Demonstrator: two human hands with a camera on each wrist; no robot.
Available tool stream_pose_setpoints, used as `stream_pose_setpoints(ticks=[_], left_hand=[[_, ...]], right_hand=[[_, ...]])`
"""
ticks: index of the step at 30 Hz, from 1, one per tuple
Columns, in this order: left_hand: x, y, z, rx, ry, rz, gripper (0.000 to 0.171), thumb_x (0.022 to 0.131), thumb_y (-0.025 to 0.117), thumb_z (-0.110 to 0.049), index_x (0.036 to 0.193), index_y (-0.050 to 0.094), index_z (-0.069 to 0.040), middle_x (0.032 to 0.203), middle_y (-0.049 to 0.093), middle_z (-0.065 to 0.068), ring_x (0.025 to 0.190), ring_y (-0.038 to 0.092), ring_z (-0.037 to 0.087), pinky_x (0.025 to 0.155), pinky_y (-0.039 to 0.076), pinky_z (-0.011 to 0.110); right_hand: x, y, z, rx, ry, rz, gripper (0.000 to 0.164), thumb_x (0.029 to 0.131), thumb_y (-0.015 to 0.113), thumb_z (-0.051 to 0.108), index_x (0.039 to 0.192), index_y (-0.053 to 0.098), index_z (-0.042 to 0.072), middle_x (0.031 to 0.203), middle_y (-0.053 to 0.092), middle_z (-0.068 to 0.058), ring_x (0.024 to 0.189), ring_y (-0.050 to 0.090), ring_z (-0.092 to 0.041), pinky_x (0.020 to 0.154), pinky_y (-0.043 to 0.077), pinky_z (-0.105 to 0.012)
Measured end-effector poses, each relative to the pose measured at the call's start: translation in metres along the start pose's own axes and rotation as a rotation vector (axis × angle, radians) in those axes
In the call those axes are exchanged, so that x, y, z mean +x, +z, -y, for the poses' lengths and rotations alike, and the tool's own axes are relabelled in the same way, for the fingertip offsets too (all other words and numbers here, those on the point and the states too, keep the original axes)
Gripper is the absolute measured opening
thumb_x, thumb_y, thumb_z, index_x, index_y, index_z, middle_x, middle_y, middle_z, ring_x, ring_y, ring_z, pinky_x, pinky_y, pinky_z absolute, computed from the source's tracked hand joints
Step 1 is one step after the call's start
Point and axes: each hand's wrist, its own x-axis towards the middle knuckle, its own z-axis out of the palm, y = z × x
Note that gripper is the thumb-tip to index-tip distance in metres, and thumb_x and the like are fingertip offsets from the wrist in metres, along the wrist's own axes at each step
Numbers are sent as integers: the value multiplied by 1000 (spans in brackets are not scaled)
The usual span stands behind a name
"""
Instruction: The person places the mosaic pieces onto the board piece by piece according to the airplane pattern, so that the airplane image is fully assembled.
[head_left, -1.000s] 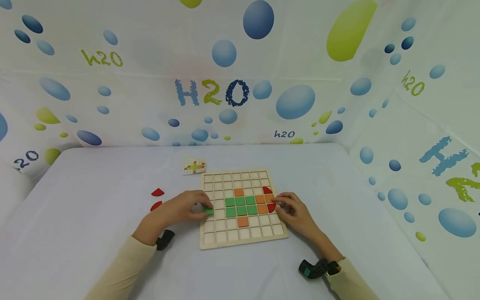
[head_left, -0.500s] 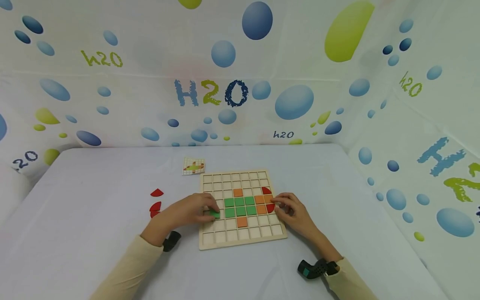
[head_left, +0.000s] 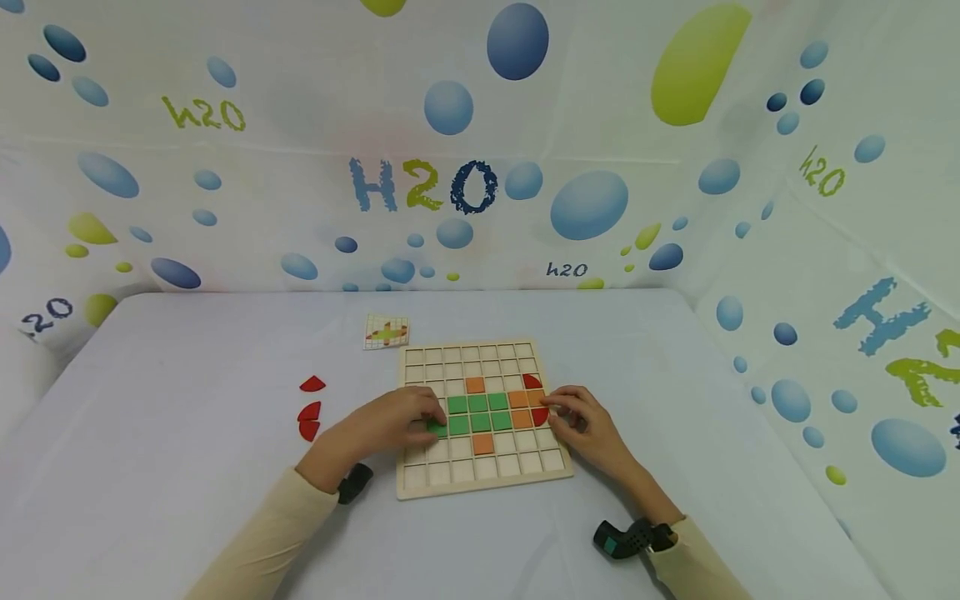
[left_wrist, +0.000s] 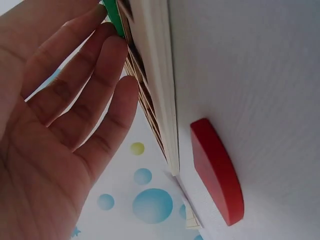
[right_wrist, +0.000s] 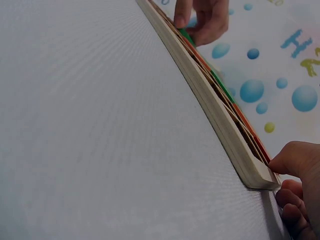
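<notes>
Over the left side of the wooden grid board (head_left: 487, 485), my left hand (head_left: 386, 425) pinches a green square tile (head_left: 437, 429) between thumb and fingertips. That tile lies at the left end of a row of green tiles (head_left: 480, 422); whether it sits fully in its cell is hidden by the fingers. In the left wrist view the green tile (left_wrist: 114, 19) shows at the fingertips. My right hand (head_left: 588, 425) holds the board's right edge, thumb and bent fingers at the rim. Orange tiles (head_left: 483, 443) and red rounded pieces (head_left: 540, 416) also fill cells.
Several red quarter-round pieces (head_left: 312, 384) lie on the white table left of the board, close to my left forearm. A small pattern card (head_left: 387, 332) lies behind the board's far left corner. A printed curtain (head_left: 300, 150) stands behind the table.
My left hand has moved right with the green tile, from the board's left rim to beside the green row. More of the red pieces at left now show. The right hand stays put.
</notes>
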Motion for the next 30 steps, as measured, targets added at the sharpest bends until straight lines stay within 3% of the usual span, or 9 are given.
stream_pose_setpoints(ticks=[5, 17, 30], left_hand=[[0, 0, 1, -9, -3, -12, 14, 85, 74, -10, 99, 73, -8, 96, 63, -3, 89, 57, 11, 83, 51, 31], [-3, -2, 1, -25, 5, -29, 14, 85, 75, -11, 99, 73, -7, 97, 62, -1, 89, 58, 13, 80, 51, 30], [-20, -12, 4, 6, -21, -107, 10, 90, 68, -12, 97, 73, -7, 96, 63, -2, 85, 59, 12, 78, 52, 30]], right_hand=[[0, 0, 0, -8, 1, -6, 26, 86, 65, -9, 113, 65, -10, 112, 57, -29, 80, 51, -22, 64, 45, -27], [1, 1, 0, 4, -13, -1, 26, 87, 64, -10, 113, 65, -10, 112, 56, -29, 81, 52, -30, 64, 45, -27], [0, 1, 1, -1, -16, -2, 27, 86, 64, -11, 113, 65, -10, 112, 56, -29, 81, 52, -25, 65, 45, -25]])
